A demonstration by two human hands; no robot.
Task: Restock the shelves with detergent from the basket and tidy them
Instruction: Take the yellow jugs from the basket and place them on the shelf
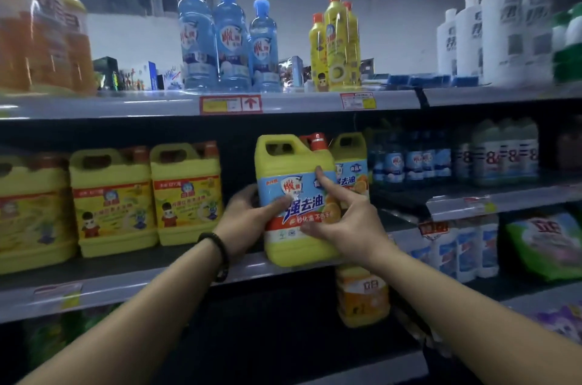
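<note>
Head view: jug (293, 164) partly behind right hand (349, 227)

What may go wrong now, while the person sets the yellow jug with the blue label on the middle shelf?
1. The yellow jug stands at the front edge of the middle shelf and its base seems to overhang; released early, it might tip forward.
2. Only the left hand grips it; the right hand touches the label with straight fingers, so it may slip.
3. Pushed back, it could knock the second jug behind it.
</note>
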